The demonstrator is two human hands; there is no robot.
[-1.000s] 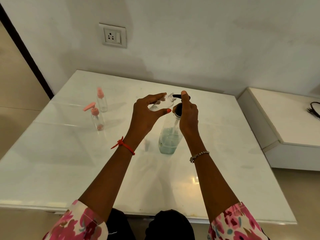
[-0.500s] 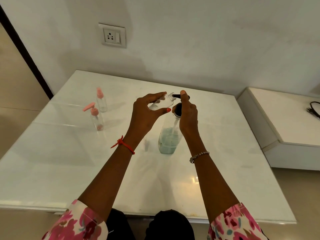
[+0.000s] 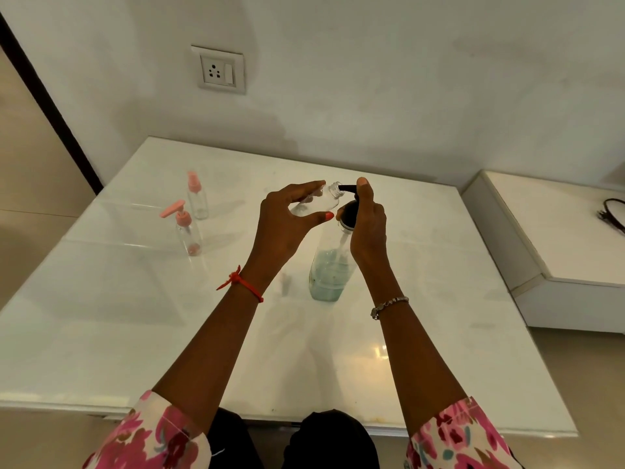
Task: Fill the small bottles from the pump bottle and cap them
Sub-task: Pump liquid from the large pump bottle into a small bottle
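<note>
A clear pump bottle [image 3: 328, 272] with pale blue-green liquid in its lower part stands mid-table. My right hand [image 3: 367, 225] wraps its black pump head, the thumb on top of the black nozzle [image 3: 346, 188]. My left hand [image 3: 287, 221] holds a small clear uncapped bottle [image 3: 319, 203] tilted, between fingers and thumb, its open neck right at the nozzle tip. Two small clear bottles stand at the left: one with a pink pump cap [image 3: 186, 231], one behind it with a pink spray cap [image 3: 197, 196].
The white glossy table [image 3: 135, 316] runs to the wall at the back. A lower white ledge [image 3: 558, 238] with a black cable [image 3: 612, 214] is at the right. A wall socket [image 3: 220, 70] sits above the table.
Almost nothing differs; both hands stay at the pump head with the small bottle's neck at the nozzle.
</note>
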